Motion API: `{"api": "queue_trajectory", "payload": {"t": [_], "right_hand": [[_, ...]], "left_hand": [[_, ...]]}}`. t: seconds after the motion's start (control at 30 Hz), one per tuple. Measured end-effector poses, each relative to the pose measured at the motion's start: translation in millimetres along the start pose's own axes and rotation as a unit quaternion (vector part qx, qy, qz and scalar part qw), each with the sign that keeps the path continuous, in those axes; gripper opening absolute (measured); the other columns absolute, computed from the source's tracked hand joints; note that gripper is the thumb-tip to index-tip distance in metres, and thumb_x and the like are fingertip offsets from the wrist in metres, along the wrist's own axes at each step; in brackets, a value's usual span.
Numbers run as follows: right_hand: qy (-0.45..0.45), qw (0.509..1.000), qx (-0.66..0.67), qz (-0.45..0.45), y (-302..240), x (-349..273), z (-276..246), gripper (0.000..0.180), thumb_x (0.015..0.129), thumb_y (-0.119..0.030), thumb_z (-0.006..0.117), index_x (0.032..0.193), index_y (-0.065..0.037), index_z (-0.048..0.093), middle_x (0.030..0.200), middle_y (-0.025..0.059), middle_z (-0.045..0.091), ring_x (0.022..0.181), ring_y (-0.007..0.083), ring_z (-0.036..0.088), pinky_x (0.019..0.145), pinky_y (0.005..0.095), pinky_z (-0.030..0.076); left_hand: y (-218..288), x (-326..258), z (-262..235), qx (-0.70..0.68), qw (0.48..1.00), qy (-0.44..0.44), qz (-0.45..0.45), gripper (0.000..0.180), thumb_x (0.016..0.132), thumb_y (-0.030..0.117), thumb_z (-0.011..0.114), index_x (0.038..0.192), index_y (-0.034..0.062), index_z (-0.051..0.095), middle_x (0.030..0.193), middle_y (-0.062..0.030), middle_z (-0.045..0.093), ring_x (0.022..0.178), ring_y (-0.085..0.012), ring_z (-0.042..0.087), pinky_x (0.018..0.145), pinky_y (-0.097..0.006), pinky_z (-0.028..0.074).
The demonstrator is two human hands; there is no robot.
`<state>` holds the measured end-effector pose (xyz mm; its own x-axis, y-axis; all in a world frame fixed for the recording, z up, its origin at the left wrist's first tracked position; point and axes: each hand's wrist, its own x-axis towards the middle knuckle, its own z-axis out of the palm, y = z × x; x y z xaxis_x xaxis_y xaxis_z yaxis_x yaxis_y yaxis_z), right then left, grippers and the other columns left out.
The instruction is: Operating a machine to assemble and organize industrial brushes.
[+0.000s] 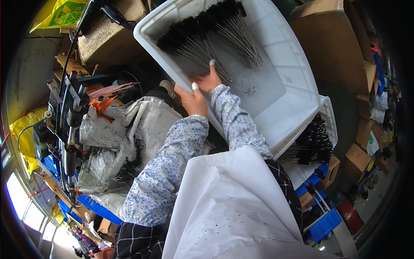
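Note:
A white plastic tub stands tilted in front of me. Inside lie two bundles of brushes with black bristles, the left bundle nearer my hands and the right bundle beyond it. My left hand is at the tub's near left rim, thumb on the inner side and fingers curled over the edge. Just inside that rim is my right hand, fingers apart, close to the wire handles of the left bundle, with nothing visible in it. White covers show on both thumbs.
Under the tub, another white tub holds more black brushes. A metal and black fixture rises at left, beside a grey-white woven sack. Cardboard boxes stand at right. A blue bin is at lower right.

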<state>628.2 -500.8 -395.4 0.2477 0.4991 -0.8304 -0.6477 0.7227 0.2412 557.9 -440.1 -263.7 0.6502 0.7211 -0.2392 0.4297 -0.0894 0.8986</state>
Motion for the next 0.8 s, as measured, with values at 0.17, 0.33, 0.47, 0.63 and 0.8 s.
{"api": "queue_trajectory", "payload": {"t": [0.17,0.33,0.47,0.63,0.8], "right_hand": [[0.110,0.604,-0.577,-0.539,-48,-45,4,0.028,0.074,-0.022,0.063,0.092,-0.004,0.052,0.077,0.0068,0.060,0.063,0.0195,0.055,0.061,0.0312,0.045],[0.386,0.130,-0.757,-0.511,-101,-62,33,0.083,0.065,-0.037,0.068,0.126,-0.007,0.022,0.122,0.0174,0.035,0.120,0.0307,0.024,0.100,0.0458,0.016],[0.385,0.239,-0.773,-0.444,-144,-49,46,0.108,0.057,-0.062,0.062,0.130,-0.001,0.009,0.125,0.0213,0.030,0.119,0.0339,0.023,0.100,0.0477,0.012],[0.468,0.233,-0.759,-0.389,-104,-8,33,0.101,0.065,-0.068,0.047,0.128,0.004,0.015,0.117,0.0205,0.038,0.108,0.0321,0.037,0.091,0.0471,0.024],[0.492,0.260,-0.743,-0.373,-129,-2,51,0.099,0.069,-0.067,0.043,0.129,0.005,0.011,0.120,0.0202,0.034,0.107,0.0317,0.037,0.090,0.0485,0.025]], "left_hand": [[2,0,-1,0.013,1.000,0.004,-0.001,0.039,0.081,0.009,0.048,0.114,0.0014,0.027,0.097,-0.0178,0.051,0.087,-0.0253,0.053,0.078,-0.033,0.040],[5,-1,-3,-0.002,1.000,-0.008,-0.009,0.040,0.081,0.008,0.048,0.114,0.0004,0.027,0.100,-0.0179,0.049,0.089,-0.0245,0.051,0.079,-0.032,0.039],[8,-2,-4,0.028,0.999,-0.007,-0.020,0.040,0.081,0.008,0.048,0.115,0.0003,0.026,0.102,-0.0177,0.047,0.091,-0.0240,0.049,0.079,-0.031,0.039],[4,-3,-2,-0.015,1.000,0.002,-0.006,0.040,0.082,0.008,0.048,0.115,0.0004,0.027,0.100,-0.0164,0.048,0.089,-0.0232,0.050,0.079,-0.030,0.040],[0,-1,-3,-0.008,1.000,-0.001,0.002,0.040,0.082,0.008,0.048,0.115,0.0004,0.026,0.098,-0.0155,0.050,0.088,-0.0228,0.051,0.078,-0.030,0.040]]}}
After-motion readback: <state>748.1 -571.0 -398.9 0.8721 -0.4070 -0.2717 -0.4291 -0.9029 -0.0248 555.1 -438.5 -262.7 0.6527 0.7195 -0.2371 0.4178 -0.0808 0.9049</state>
